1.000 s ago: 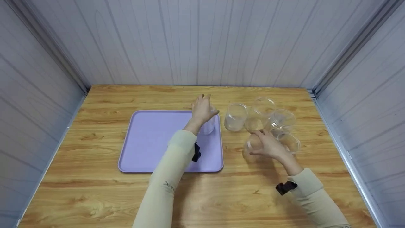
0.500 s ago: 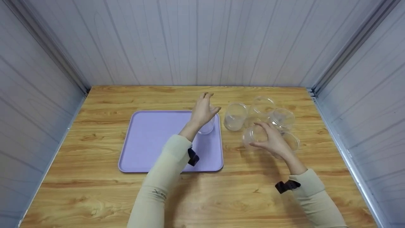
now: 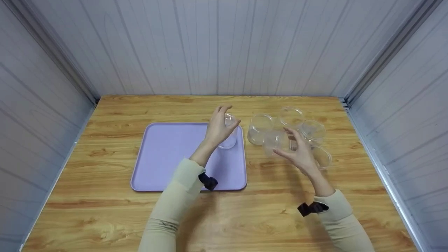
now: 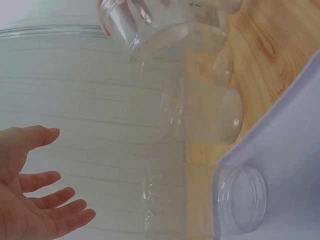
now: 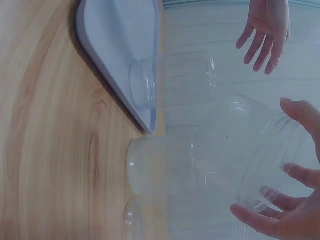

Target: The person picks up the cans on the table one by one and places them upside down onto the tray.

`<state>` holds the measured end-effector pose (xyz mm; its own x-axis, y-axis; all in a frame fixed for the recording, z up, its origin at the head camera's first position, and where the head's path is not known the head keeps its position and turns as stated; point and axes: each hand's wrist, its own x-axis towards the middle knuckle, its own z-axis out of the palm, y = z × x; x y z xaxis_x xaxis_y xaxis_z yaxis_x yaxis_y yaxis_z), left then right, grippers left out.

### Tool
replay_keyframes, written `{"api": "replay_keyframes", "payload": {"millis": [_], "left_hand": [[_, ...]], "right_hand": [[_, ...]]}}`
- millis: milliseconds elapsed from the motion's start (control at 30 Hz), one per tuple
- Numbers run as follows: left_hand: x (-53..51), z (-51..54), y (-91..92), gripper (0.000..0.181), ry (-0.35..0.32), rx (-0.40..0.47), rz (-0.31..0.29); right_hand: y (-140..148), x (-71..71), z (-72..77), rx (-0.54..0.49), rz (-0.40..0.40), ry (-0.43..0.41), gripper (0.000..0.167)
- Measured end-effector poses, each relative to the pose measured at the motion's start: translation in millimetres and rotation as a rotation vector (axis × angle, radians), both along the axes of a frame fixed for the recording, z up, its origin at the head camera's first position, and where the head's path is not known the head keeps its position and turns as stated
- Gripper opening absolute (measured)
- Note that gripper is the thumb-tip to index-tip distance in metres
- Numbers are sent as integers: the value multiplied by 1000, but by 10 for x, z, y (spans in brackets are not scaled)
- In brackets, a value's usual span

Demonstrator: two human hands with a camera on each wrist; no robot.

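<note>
Grips tilted clear jar (image 5: 240,140) with right hand (image 3: 301,154), now nearer lilac tray (image 3: 168,157); spreads empty left hand (image 3: 215,130) beside standing jar (image 4: 242,200), apparently placed.

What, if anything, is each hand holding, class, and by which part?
The right hand holds a clear jar around its ringed rim end. The left hand holds nothing.

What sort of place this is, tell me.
Probably a small work booth, perhaps for recording handling tasks: pale panelled walls on three sides, a wood-grain tabletop between them, and a lilac tray with clear cups.
</note>
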<state>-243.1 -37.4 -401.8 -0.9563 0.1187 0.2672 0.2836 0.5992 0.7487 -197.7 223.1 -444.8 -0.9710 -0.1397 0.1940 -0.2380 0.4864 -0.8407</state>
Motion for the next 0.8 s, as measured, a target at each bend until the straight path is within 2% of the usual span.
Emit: {"api": "replay_keyframes", "payload": {"millis": [100,200,333,400,600,800], "left_hand": [[50,3,-15,53,12,53,3],[101,-10,-24,52,40,93,1],[171,-54,-19,51,55,125,1],[211,-83,-9,51,56,142,-2],[322,-191,14,50,58,241,-45],[424,-273,21,47,32,353,-44]], "right_hand": [[-50,29,34,-60,-14,2,73],[-132,90,128,-122,-20,-4,69],[-240,178,247,-213,-11,-33,67],[-265,197,261,-249,-10,-49,66],[-233,155,118,-329,18,-111,65],[-243,119,-26,-395,32,-82,60]]}}
